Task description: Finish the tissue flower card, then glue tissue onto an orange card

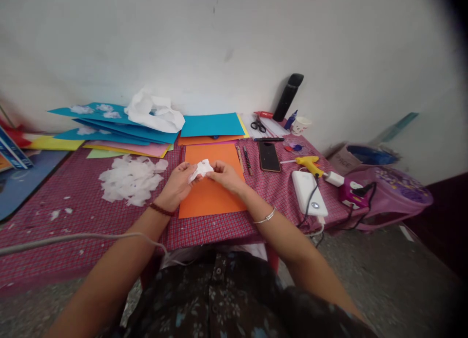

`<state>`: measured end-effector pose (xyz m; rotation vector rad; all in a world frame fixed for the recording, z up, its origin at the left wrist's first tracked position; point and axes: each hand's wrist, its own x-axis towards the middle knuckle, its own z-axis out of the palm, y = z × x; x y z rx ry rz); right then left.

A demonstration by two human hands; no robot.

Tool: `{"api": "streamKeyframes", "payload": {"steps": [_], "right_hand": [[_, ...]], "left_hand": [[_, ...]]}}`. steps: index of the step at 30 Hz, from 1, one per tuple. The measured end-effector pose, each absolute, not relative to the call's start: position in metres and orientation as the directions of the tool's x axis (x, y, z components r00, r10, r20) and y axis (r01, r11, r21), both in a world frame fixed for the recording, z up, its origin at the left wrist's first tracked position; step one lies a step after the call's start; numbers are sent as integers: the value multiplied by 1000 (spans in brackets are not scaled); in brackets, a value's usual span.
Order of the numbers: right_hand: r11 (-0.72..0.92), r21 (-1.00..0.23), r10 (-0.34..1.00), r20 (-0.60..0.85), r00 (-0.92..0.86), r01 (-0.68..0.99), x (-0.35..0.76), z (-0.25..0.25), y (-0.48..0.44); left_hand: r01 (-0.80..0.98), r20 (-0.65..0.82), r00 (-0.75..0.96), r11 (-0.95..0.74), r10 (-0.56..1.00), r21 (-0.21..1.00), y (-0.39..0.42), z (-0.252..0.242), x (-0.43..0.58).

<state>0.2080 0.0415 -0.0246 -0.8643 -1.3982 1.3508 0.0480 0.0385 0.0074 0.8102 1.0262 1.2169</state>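
Both hands meet over an orange paper sheet on a low table covered with a red checked cloth. My left hand and my right hand each pinch a small crumpled piece of white tissue held between them just above the sheet. A pile of torn white tissue bits lies on the cloth to the left of my left hand.
Blue, pink and yellow paper sheets with a white bag are stacked at the back left. To the right lie pens, a phone, scissors, a yellow glue gun, a white power bank and a cup. A pink bag sits past the table's right edge.
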Motion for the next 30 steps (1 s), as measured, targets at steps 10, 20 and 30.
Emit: {"api": "streamKeyframes", "payload": {"steps": [10,20,30], "right_hand": [[96,-985,978,121,-171,-145,204,-20,41],[228,-974,951,220,-219,10,205,-22,39],[227,-969,963,208,-170,100,216,-18,43]], "left_hand": [[-16,202,-179,-208,963,978,40,3,36],[142,272,46,-276,961,951,30,2,49],[-163,5,51,3,999,987,40,6,39]]}}
